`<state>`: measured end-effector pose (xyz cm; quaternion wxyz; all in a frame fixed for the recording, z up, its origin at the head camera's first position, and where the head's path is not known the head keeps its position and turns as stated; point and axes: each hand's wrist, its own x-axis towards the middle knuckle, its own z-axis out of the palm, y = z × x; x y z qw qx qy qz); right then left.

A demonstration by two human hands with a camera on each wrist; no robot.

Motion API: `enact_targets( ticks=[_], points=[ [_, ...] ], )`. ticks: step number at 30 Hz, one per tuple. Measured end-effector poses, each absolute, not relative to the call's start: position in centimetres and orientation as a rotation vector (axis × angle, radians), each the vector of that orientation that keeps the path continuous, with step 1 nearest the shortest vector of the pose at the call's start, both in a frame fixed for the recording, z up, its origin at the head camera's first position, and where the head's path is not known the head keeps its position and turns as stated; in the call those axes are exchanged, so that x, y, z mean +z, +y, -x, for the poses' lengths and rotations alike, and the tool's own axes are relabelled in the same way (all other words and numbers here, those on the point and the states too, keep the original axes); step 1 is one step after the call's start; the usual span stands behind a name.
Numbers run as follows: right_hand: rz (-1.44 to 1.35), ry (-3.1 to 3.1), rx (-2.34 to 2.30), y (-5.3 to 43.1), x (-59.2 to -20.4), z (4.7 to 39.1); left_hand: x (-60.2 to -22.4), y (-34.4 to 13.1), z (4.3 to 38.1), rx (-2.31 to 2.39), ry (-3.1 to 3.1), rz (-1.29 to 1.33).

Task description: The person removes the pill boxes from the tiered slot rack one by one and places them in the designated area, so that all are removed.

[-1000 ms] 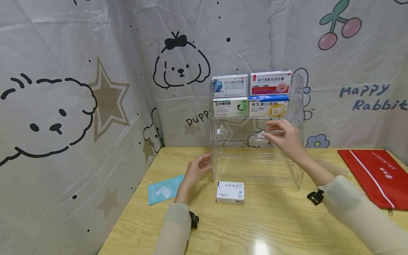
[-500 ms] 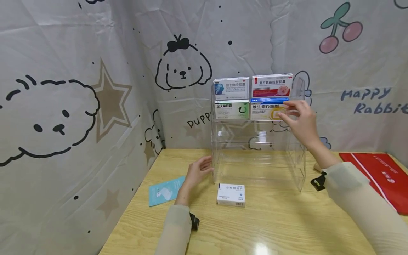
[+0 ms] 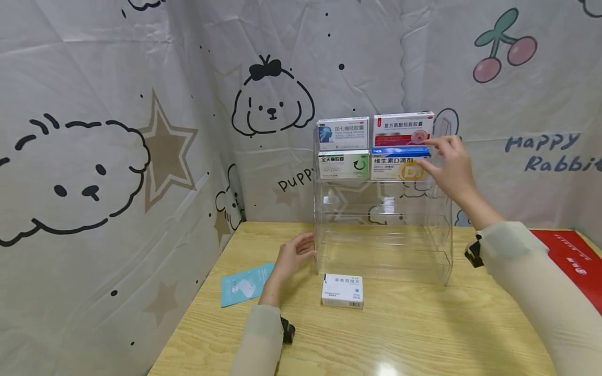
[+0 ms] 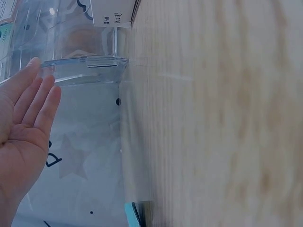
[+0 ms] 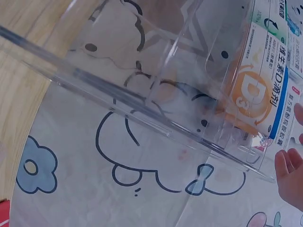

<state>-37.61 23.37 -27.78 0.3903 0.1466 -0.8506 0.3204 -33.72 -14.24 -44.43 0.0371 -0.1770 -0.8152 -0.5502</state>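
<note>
A clear tiered rack [image 3: 383, 209] stands on the table with medicine boxes on its upper tiers. At the top are a white-and-blue box [image 3: 343, 133] and a red-and-white box [image 3: 400, 130]. Below them sit a green-and-white box [image 3: 343, 165] and a blue, white and yellow vitamin D box [image 3: 400, 165]. My right hand [image 3: 455, 169] is at that box's right end, thumb and index finger apart; contact is unclear. My left hand [image 3: 292, 256] lies against the rack's lower left side, its fingers nearly straight in the left wrist view. Another white medicine box [image 3: 342, 291] lies before the rack.
A light-blue packet [image 3: 245, 284] lies left of the left forearm. At the table's right is a red zip pouch [image 3: 566, 256], partly hidden by the right sleeve. Patterned cloth [image 3: 273, 172] hangs behind and to the left. The rack's lower tiers hold no boxes.
My right hand has risen from the rack's middle tier to the vitamin D box's front, then shifted up and right to its end. My left hand stays by the rack. The view tilts slightly upward.
</note>
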Motion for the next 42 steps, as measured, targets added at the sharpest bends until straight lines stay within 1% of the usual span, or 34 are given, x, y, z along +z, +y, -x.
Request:
enact_targets(
  ticks=[8, 18, 31, 42],
  points=[
    [-0.410, -2.327, 0.613, 23.3, -27.6, 38.2, -44.8, -14.2, 33.5, -1.709, -2.502, 0.524],
    [-0.398, -2.418, 0.465, 23.1, -28.3, 39.1, -45.2, -14.0, 33.3, -1.712, -2.502, 0.538],
    [-0.369, -2.385, 0.562, 22.7, -28.4, 38.9, -44.8, -14.1, 33.5, -1.711, -2.493, 0.540],
    [-0.418, -2.297, 0.594, 22.6, -28.4, 39.2, -44.7, -14.3, 33.7, -1.685, -2.491, 0.556]
  ],
)
